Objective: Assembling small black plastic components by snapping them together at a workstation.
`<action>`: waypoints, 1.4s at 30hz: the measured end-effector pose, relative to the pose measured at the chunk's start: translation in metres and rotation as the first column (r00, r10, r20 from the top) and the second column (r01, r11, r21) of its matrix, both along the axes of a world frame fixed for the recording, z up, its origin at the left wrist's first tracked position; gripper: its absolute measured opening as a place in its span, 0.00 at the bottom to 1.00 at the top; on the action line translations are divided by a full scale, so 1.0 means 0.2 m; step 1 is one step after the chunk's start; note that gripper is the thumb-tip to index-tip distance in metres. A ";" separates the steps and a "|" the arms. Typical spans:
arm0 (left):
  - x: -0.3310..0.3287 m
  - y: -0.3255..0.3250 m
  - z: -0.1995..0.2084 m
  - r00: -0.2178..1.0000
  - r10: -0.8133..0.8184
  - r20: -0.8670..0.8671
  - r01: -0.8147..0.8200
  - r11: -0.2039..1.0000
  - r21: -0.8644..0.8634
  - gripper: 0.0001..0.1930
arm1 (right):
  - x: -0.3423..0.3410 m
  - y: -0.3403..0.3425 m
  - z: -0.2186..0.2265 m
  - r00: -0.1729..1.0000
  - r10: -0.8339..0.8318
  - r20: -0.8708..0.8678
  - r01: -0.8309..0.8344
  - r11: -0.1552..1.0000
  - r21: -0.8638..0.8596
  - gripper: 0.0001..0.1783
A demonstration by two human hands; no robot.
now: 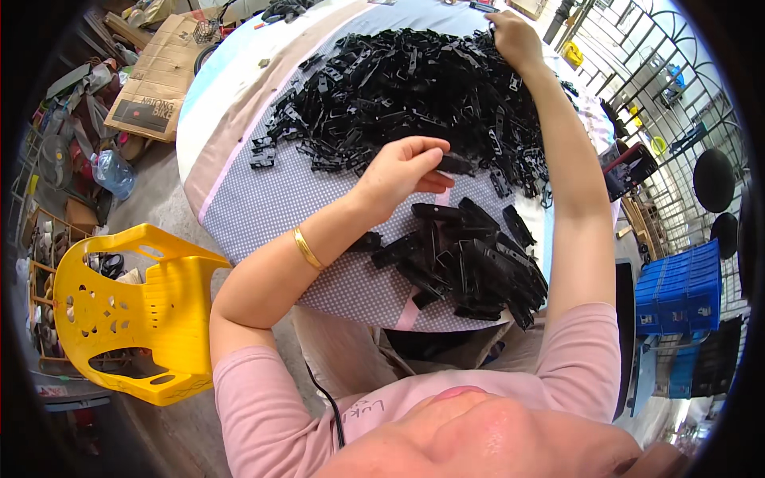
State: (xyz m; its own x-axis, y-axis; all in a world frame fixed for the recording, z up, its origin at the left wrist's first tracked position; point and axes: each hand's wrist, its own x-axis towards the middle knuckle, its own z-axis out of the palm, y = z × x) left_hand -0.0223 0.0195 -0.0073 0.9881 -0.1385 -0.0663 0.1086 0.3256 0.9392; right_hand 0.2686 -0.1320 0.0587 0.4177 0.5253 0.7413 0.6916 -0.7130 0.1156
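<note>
A large heap of small black slotted clip-like pieces [398, 88] covers the far half of the table. My left hand [406, 171] is over the heap's near edge, thumb and fingers closed on one black clip-like piece [457, 165]. Nearer to me lies a smaller pile of longer black pieces [470, 259], just below that hand. With the arm stretched out, my right hand [516, 41] reaches the heap's far right corner, its fingers curled together. What is in its fingers is too small to make out. A small flat object [482, 6] lies just beyond them.
A patterned cloth covers the round table [279, 191]. To the left stand a yellow plastic chair [171, 311], a cardboard sheet [155, 80] and a large clear bottle [114, 174]. On the right are a phone [629, 171] by the table edge, blue crates [679, 287] and a metal grille.
</note>
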 end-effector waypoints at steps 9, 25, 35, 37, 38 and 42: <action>0.02 0.01 -0.01 0.998 -0.007 -0.059 -0.005 0.978 -0.207 0.15 | -0.99 -0.12 -0.14 0.439 0.740 -0.509 -0.379 0.667 0.642 0.17; 0.00 -0.03 -0.05 0.996 0.013 0.088 0.000 0.990 -0.139 0.16 | -1.16 -0.14 -0.28 0.732 0.629 -0.262 -0.500 0.757 0.420 0.15; 0.00 -0.01 -0.01 0.988 0.077 0.137 -0.071 0.996 -0.047 0.17 | -1.12 -0.18 -0.28 0.351 0.767 -0.536 -0.312 0.636 0.706 0.17; -0.01 0.00 0.00 0.978 0.132 0.161 -0.137 0.990 0.017 0.17 | -1.09 -0.22 -0.26 0.124 0.816 -0.565 -0.232 0.577 0.783 0.18; -0.01 0.00 -0.01 0.977 0.138 0.160 -0.143 0.990 0.019 0.17 | -1.09 -0.22 -0.24 0.020 0.797 -0.603 -0.119 0.601 0.790 0.18; -0.03 -0.01 0.00 0.970 0.061 0.234 -0.086 0.991 0.100 0.18 | -1.11 -0.21 -0.28 -0.042 0.687 -0.725 -0.165 0.711 0.683 0.19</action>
State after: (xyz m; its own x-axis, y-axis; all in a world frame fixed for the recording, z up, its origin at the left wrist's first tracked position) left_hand -0.0284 0.0173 -0.0065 0.9857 -0.0693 0.1534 -0.1350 0.2194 0.9663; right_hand 0.0465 -0.1738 0.0029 0.6266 0.7704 0.1180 0.2026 -0.0148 -0.9791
